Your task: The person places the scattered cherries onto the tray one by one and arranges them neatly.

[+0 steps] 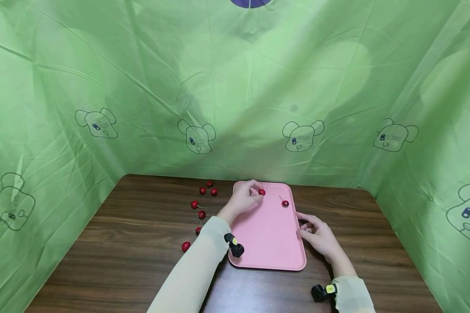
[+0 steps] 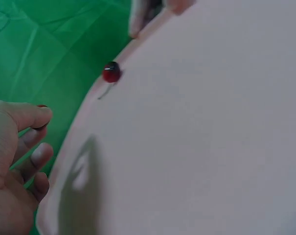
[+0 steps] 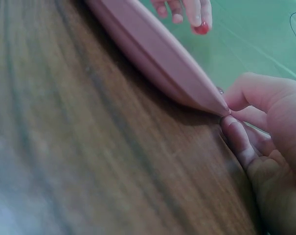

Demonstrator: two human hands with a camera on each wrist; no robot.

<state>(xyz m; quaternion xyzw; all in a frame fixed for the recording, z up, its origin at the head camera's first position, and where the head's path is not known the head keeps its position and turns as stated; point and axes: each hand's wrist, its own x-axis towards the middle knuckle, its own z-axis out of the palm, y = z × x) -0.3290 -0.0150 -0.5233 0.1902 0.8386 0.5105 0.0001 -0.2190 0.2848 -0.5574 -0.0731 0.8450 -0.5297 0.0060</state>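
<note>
Over the far part of a pink tray (image 1: 267,243), my left hand (image 1: 244,196) pinches a red cherry (image 1: 261,192) between thumb and fingertips. The right wrist view shows that cherry (image 3: 202,28) above the tray's rim. A second cherry (image 1: 285,203), with a stem, lies on the tray near its right edge; the left wrist view shows this stemmed cherry (image 2: 111,72) too. At the tray's right side, my right hand (image 1: 319,237) holds the rim. Close up in the right wrist view, the fingers of the right hand (image 3: 280,142) pinch the tray's edge.
Several loose cherries (image 1: 201,214) lie on the wooden table (image 1: 133,234) left of the tray, some with stems. Green cloth (image 1: 250,108) with printed bear heads hangs behind the table and along both sides. My left forearm crosses the tray's near left corner.
</note>
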